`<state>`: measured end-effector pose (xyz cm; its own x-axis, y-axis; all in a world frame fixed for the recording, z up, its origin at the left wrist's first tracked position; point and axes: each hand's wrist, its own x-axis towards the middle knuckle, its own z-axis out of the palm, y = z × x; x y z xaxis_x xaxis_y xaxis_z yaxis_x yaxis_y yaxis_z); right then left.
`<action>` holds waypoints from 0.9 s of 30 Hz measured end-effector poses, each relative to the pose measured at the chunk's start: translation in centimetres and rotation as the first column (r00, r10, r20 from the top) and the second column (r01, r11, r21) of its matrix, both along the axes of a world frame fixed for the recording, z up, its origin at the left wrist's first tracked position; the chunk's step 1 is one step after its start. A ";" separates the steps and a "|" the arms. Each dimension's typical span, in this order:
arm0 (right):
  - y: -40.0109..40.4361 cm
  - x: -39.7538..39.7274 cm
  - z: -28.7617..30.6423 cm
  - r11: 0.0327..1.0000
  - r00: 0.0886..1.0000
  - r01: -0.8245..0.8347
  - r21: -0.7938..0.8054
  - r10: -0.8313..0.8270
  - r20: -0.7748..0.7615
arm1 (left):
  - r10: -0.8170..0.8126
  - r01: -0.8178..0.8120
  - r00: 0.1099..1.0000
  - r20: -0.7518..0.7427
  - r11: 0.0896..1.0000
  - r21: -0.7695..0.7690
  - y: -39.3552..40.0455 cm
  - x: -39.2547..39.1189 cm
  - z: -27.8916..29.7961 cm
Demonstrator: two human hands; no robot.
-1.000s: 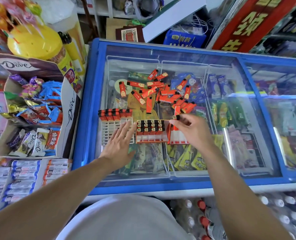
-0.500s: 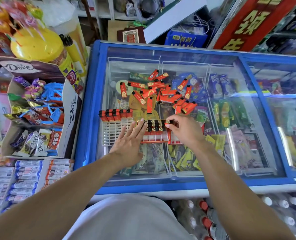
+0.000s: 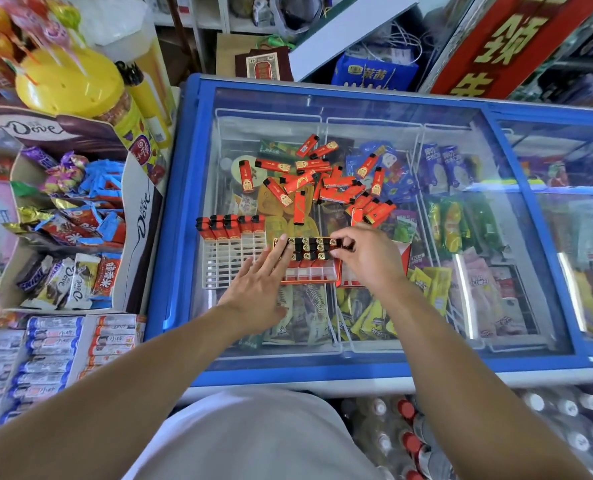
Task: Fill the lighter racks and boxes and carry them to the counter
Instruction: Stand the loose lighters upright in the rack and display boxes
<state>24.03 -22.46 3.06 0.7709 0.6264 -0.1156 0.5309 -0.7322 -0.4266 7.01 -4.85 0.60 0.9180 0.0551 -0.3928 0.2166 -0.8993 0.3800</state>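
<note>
- Left hand [image 3: 257, 288] flat, fingers straight, tips touching the left end of the red rack [image 3: 307, 262] on the freezer lid [image 3: 374, 355].
- Right hand [image 3: 367, 259] pinching a lighter [image 3: 340, 242] at the rack's back row.
- Loose lighters [image 3: 326, 183] piled just behind; white rack [image 3: 232, 252] left.
- Both hands closer together than before.

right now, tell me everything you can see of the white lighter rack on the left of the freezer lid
The white lighter rack is a plastic-looking grid of small open slots lying flat on the freezer's glass lid. Only its far row is filled, with five red lighters standing upright, black caps up. The other slots that show look empty. The left hand lies open over its near right corner.
</note>
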 end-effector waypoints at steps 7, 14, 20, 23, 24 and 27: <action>0.6 6.5 1.1 0.947 0.939 0.320 -0.009 -0.319 -0.127 | 0.155 -0.154 0.986 0.063 0.988 -0.028 0.6 -1.8 -1.6; 3.6 9.1 -1.4 0.836 0.924 0.320 -0.447 -0.379 -0.047 | 0.196 -0.188 0.972 -0.129 0.980 0.070 2.5 -3.2 -3.2; 4.6 8.2 -1.4 0.848 0.947 0.257 -0.463 -0.316 -0.053 | 0.144 -0.133 0.969 -0.202 0.989 0.065 3.3 -3.1 -3.0; 4.0 7.5 0.1 0.953 0.972 0.224 -0.204 -0.233 -0.021 | 0.133 -0.118 0.968 -0.213 0.990 0.080 3.3 -3.1 -2.9; 3.7 7.0 0.9 0.973 0.978 0.203 -0.106 -0.207 -0.036 | 0.131 -0.116 0.968 -0.213 0.990 0.081 3.3 -3.1 -3.0; 2.4 4.9 3.7 0.991 0.983 0.111 0.079 -0.098 -0.156 | 0.134 -0.122 0.972 -0.195 0.990 0.074 3.2 -3.2 -3.2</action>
<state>28.92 -20.09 6.75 0.8103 0.5563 -0.1843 0.3781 -0.7365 -0.5609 3.81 -1.65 -2.61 0.8056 0.1969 -0.5587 0.3972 -0.8792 0.2630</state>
